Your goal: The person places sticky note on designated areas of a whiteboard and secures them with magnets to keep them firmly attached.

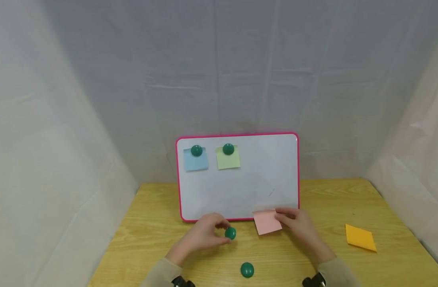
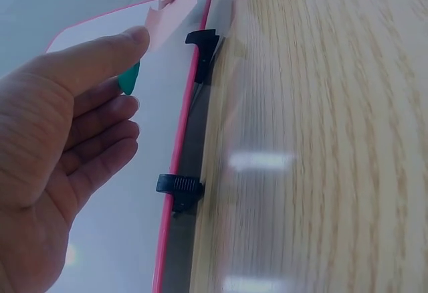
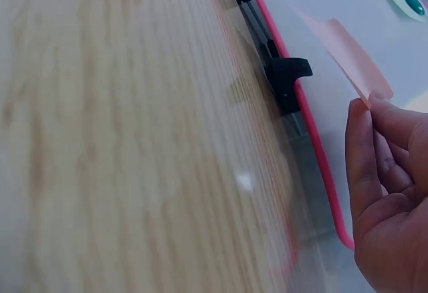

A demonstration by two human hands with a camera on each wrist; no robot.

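My left hand (image 1: 206,233) pinches a round green magnet (image 1: 230,233) between thumb and fingers, in front of the whiteboard's lower edge. In the left wrist view the same magnet (image 2: 129,79) is partly covered by the thumb. A pink sticky note (image 1: 267,222) is pinched at its right edge by my right hand (image 1: 300,226), and in the head view it overlaps the board's bottom rim. The pink-framed whiteboard (image 1: 237,187) stands upright. On its upper part hang a blue note (image 1: 196,162) and a light green note (image 1: 228,161), each under a green magnet.
Another green magnet (image 1: 247,270) lies on the wooden table (image 1: 151,227) near the front. An orange sticky note (image 1: 360,238) lies at the right. Black clips (image 2: 179,184) hold the board's lower edge. White sheeting (image 1: 219,79) encloses the back and sides.
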